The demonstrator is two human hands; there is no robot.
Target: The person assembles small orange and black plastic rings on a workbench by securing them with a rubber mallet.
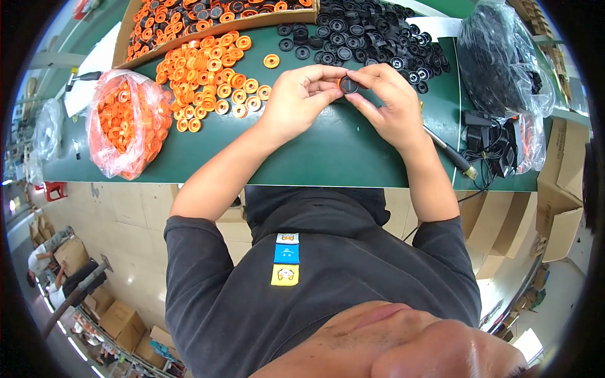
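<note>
Between my two hands, over the far half of the green table, is a small round black cap with an orange part (348, 85). My left hand (302, 97) pinches its orange side between thumb and fingers. From the other side, the fingers and thumb of my right hand (389, 101) close on the black face. Left of my hands lies a loose pile of orange rings (211, 69), with one orange ring (271, 61) lying apart. Beyond my right hand spreads a heap of round black caps (353, 38).
A cardboard box (220, 28) of orange-and-black pieces stands at the back. On the left sits a clear bag (126, 126) of orange rings; at the right, a clear bag (498, 60) of black parts. A dark-handled tool (450, 151) and black cables (491, 148) lie near my right forearm.
</note>
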